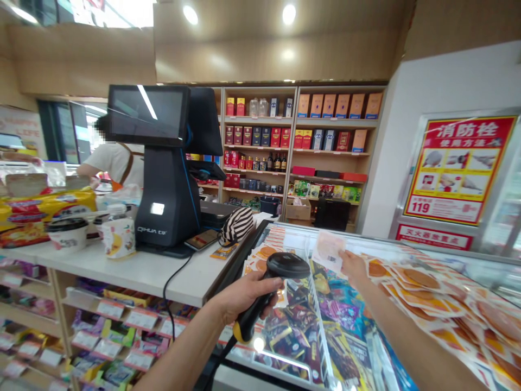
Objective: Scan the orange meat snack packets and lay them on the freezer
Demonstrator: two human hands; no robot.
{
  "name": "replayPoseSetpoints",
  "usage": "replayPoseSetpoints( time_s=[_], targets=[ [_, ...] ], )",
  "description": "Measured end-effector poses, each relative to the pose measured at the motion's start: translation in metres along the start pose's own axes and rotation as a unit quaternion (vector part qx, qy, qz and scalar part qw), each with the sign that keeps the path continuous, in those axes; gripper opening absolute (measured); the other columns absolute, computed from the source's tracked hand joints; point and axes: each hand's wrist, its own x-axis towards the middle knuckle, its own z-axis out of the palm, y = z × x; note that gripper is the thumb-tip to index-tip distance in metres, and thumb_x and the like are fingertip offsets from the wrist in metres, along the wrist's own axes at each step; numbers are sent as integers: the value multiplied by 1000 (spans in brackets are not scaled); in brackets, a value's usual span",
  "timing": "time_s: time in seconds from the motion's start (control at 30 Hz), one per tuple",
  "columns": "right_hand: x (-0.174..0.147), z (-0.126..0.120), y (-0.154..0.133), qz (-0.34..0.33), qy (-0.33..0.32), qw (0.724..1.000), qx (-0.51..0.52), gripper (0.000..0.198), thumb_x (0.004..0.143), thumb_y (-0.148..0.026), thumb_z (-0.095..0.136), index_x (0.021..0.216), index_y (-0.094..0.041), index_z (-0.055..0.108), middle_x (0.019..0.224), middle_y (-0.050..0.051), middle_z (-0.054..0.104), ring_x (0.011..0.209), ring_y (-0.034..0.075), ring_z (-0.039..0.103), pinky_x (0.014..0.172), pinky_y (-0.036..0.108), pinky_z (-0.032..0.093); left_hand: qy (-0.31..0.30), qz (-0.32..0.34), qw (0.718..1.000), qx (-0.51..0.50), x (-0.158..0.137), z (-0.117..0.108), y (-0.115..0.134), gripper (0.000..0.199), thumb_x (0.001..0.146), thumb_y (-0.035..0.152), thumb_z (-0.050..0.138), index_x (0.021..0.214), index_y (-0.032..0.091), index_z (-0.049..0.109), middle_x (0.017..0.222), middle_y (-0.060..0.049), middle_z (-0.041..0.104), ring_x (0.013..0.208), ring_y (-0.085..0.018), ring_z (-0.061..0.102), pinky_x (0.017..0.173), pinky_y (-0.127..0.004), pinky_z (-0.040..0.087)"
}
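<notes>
- clearly, the left hand [254, 293] is gripping a black plastic handheld scanner with a rounded head and a yellow-trimmed handle end [288, 265], sitting near five o'clock from the middle of the view; its thumb is lying along the neck and its fingers are curling round the handle, some of them hiding from sight.
- the scanner is probably weighing little but feeling stiff and top-heavy; the handle is offering the surest hold, leaving the broad head free.
- a black cable [228, 346] is hanging from the handle end toward seven o'clock, and is likely adding a slight drag.
- the right hand [353, 265] is pinching a pale, pinkish-white, flat rectangular slip [328, 251] between thumb and fingers at its three o'clock edge; the slip is standing between two and three o'clock from the scanner head, apart from it.
- the slip is looking very light, bendable and easy to crease, so a gentle edge pinch is suiting it and keeping its small dark printed block uncovered; whether it is paper or a thin sealed packet, i cannot tell.
- both hands are hovering above a white-framed, glass-topped chest freezer [236, 380].
</notes>
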Motion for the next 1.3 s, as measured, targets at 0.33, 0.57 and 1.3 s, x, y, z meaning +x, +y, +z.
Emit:
replayPoseSetpoints(
  time_s=[0.33, 0.57, 1.3],
  targets=[
    [-24, 5, -33, -70, -22, 986, -152, 42, 76, -31, 29, 94, -12, 62, 78, 12, 66, 75, 24, 58, 62, 30, 39, 143, 4, 990, -13, 17, -18, -8, 35, 63, 49, 53, 63, 15, 45, 46, 5, 47, 36, -5, 41, 37, -17, 31],
    [-78, 55, -74, -208, -123, 955, -172, 39, 81, -24, 26, 106, -19, 55, 94, 8, 64, 80, 20, 59, 68, 29, 40, 183, 14, 983, -28, 10, -36, -13, 36, 62, 50, 54, 65, 15, 43, 48, 5, 47, 39, -5, 43, 38, -17, 32],
    [-36, -54, -6, -203, -117, 907, -349, 42, 71, -15, 35, 111, -10, 49, 119, 12, 47, 110, 18, 40, 93, 30, 27, 131, 5, 990, -54, 61, 7, -12, 36, 62, 49, 54, 67, 14, 45, 49, 4, 47, 38, -5, 42, 37, -17, 33]
  ],
)
